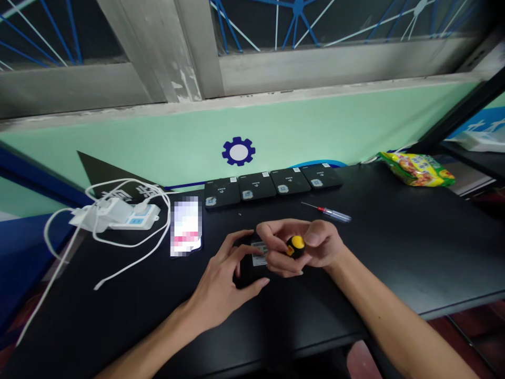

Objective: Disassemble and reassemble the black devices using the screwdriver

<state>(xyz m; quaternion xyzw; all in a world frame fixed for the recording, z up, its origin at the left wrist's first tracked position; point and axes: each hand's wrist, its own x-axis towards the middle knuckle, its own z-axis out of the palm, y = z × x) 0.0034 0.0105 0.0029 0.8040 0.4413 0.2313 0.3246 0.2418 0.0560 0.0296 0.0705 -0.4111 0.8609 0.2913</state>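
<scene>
In my right hand, fingers curl around the yellow-and-black handle of a screwdriver, seen end-on. Its shaft and tip are hidden behind the hand. Under both hands a small flat black box with a white label lies on the black table. My left hand grips this box at its left side, thumb spread along the near edge and index finger on the label. Part of the box is covered by my right hand.
Several matching black boxes line the table's back edge. A clear-handled screwdriver lies to the right, beyond it a snack bag. Leftward are a phone, a white power strip and a loose white cable.
</scene>
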